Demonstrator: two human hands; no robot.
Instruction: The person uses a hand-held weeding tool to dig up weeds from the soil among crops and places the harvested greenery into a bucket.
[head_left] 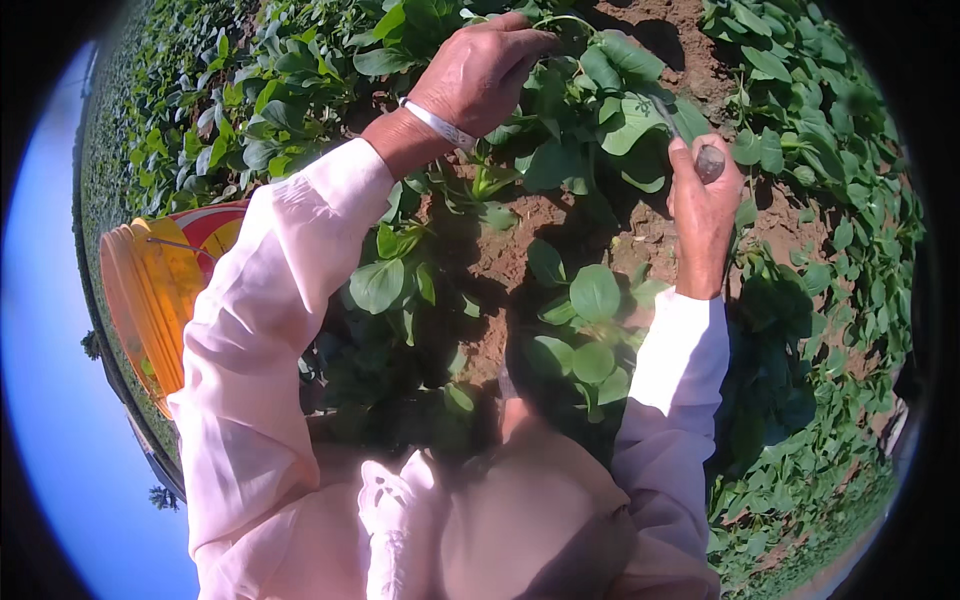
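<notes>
My left hand (485, 72) reaches to the far middle with its fingers closed. A thin pale leaf stem (565, 18) runs out from the fingertips toward a leafy green plant (630, 60). My right hand (706, 205) is wrapped round the handle (710, 164) of a knife, whose round end faces up. Its narrow grey blade (663, 115) points away to the left and lies against a broad leaf (632, 124). Leaves partly hide the blade, so its full shape does not show. A white band circles my left wrist.
A yellow bucket (150, 300) lies tilted at the left, with a red-and-yellow item (215, 228) beside it. Low leafy plants (595, 295) grow in front of me. Bare brown soil (505, 245) shows between the rows, and dense greenery (840, 250) spreads along the right.
</notes>
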